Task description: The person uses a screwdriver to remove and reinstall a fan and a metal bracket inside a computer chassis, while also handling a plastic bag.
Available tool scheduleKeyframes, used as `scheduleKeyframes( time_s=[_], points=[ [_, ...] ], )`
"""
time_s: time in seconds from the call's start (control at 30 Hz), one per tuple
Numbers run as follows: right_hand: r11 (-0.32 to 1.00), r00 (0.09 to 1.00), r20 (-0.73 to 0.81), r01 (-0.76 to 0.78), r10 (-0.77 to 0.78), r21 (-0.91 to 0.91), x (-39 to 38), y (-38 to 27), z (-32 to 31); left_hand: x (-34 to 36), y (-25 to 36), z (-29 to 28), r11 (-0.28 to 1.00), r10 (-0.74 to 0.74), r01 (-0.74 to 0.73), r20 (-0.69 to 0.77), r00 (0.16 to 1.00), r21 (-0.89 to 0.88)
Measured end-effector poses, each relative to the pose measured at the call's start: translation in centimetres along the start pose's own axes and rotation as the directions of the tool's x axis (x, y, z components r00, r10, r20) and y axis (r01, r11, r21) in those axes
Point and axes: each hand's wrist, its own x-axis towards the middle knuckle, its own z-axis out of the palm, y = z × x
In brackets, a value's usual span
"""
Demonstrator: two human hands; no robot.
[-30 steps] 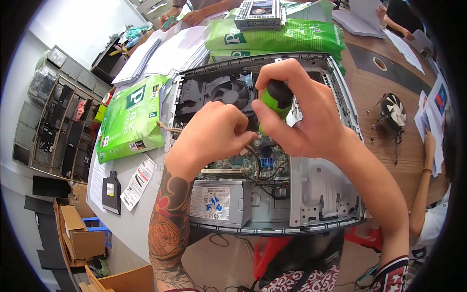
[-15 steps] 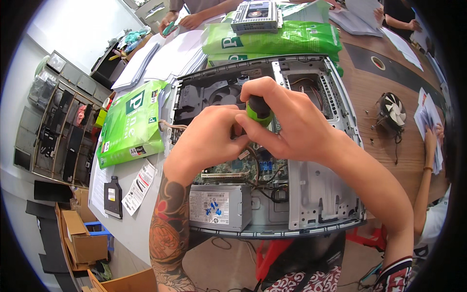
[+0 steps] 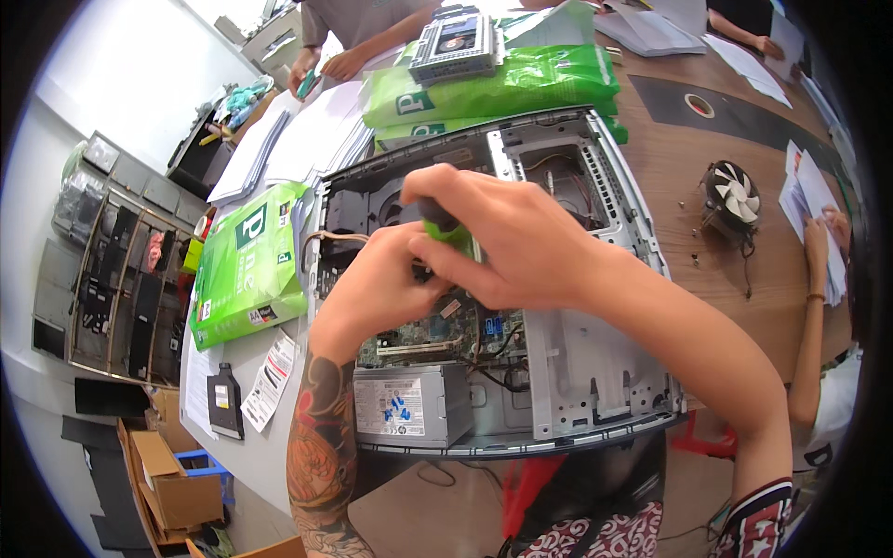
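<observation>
An open desktop computer case (image 3: 595, 372) lies flat in front of me, with its motherboard (image 3: 419, 337), metal power supply (image 3: 409, 409) and cables showing. My right hand (image 3: 507, 237) is closed around a green-and-black screwdriver (image 3: 442, 226), held upright over the middle of the board. My left hand (image 3: 372, 279) is closed right beside it, against the right thumb; its curled fingertips and whatever they grip are hidden. The screwdriver's tip is hidden under the hands. A detached cooling fan (image 3: 735, 200) rests on the wooden tabletop to the right, near small screws.
Green paper packs (image 3: 242, 260) lie left and behind the case, beside paper stacks (image 3: 307, 130) and a metal box (image 3: 451, 51). A flat black part (image 3: 223, 400) is at left. Co-workers' hands (image 3: 344, 60) are at the back; another person's arm (image 3: 809, 307) is at right.
My right hand with the screwdriver has moved left and down toward my left hand. The surroundings have shifted slightly in the view.
</observation>
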Motion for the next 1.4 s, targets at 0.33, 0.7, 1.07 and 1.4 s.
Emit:
scheduleKeyframes(
  time_s=[0.33,0.7,1.07,1.4],
  points=[
    [0.992,0.996,-0.047,-0.065,0.070,0.104,0.0,0.0,-0.7,0.2,0.2,-0.3,0.999,0.040,-0.041,0.044,0.998,0.011],
    [0.942,0.994,0.048,-0.104,0.093,0.318,0.1,0.2,-0.9,0.2,-0.2,-0.2,0.998,-0.021,0.020,-0.014,1.000,-0.068],
    [0.993,0.994,-0.022,-0.106,0.108,0.060,-0.3,0.6,-2.1,0.9,-0.5,0.8,0.999,0.015,-0.016,-0.023,1.000,-0.032],
    [0.962,0.985,0.031,-0.170,0.167,0.215,0.1,1.9,-1.3,1.2,-0.3,1.0,0.991,-0.037,0.051,-0.114,0.993,0.125]
  ],
)
